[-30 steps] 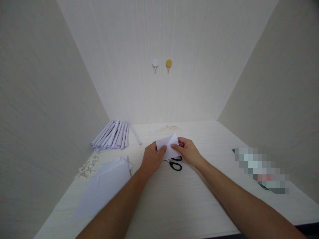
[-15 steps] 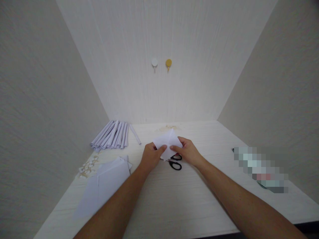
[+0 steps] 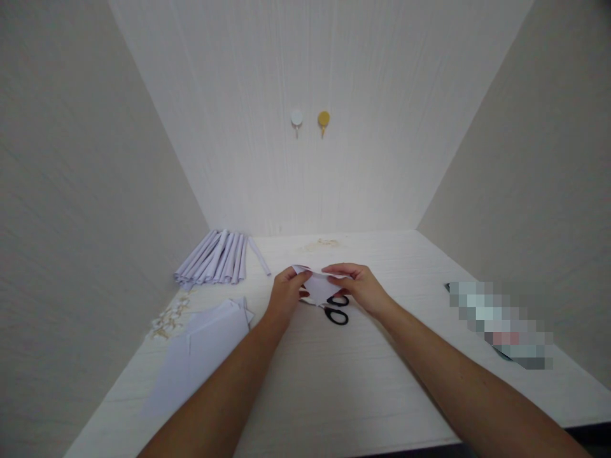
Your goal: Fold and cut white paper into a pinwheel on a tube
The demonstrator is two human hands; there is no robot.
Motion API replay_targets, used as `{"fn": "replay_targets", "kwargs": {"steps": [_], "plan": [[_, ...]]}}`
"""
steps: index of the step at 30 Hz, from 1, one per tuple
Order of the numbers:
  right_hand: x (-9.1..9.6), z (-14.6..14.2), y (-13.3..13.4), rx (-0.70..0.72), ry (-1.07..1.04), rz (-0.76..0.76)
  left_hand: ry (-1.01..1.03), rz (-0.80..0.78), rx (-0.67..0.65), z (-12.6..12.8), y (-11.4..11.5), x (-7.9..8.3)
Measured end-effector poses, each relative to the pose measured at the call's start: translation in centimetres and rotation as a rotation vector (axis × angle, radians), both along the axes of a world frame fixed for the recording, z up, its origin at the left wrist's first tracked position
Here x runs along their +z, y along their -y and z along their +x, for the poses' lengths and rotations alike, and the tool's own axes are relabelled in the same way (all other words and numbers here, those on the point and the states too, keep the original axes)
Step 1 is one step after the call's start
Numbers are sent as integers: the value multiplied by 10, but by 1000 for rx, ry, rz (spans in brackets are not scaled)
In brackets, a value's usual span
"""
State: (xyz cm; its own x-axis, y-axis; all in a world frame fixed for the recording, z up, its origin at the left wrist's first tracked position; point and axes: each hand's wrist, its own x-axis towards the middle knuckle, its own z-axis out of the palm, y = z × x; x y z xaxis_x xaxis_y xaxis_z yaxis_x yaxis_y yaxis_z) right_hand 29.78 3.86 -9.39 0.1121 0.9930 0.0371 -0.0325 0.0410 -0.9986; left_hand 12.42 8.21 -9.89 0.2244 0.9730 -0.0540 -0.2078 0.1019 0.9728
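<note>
1. We see both hands meet just below the middle of the frame. The left hand (image 3: pixel 286 294) and the right hand (image 3: pixel 363 289) each pinch the piece of paper (image 3: pixel 321 286) between thumb and fingertips, one at its left end and one at its right.
2. The piece of paper is small, white and already creased. It is held just above the counter (image 3: pixel 344 388), turned almost edge-on to us, with a folded point hanging down.
3. Black-handled scissors (image 3: pixel 337 312) lie on the counter right under that point, partly hidden by it. We cannot tell whether the paper touches them.
4. We judge the piece of paper to be very light, thin and limp. It should crease at the slightest pressure and tear if pulled hard. The folded layers will be somewhat stiffer than a single layer.
5. We think the best hold is a light fingertip pinch at the outer corners or along a fold, as both hands have it now.
6. A bundle of paper rolls (image 3: pixel 216 257) lies at middle left, and flat sheets (image 3: pixel 205 353) lie at lower left. Pale scraps (image 3: pixel 169 318) sit between these and the wall.
7. A white hook (image 3: pixel 296 119) and a yellow hook (image 3: pixel 323 119) hang on the back wall at upper centre.
</note>
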Motion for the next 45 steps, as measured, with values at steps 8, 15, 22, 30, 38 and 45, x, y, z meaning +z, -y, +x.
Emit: {"fn": "replay_targets", "kwargs": {"steps": [8, 15, 22, 30, 38, 45], "plan": [[0, 1, 0, -25, 21, 32, 93, -33, 11, 0, 3, 6], [3, -4, 4, 25, 34, 36, 126, -47, -24, -1, 4, 8], [4, -3, 3, 12, 7, 15, 145, -48, -3, -1, 2, 5], [6, -3, 4, 2, -7, 2, 108, 36, 12, -4, 2, 8], [11, -2, 7, 32, -30, 0, 79, 28, 49, -3, 0, 5], [9, -1, 5, 10, -22, 2, 36, 46, 60, -2, 1, 6]]}}
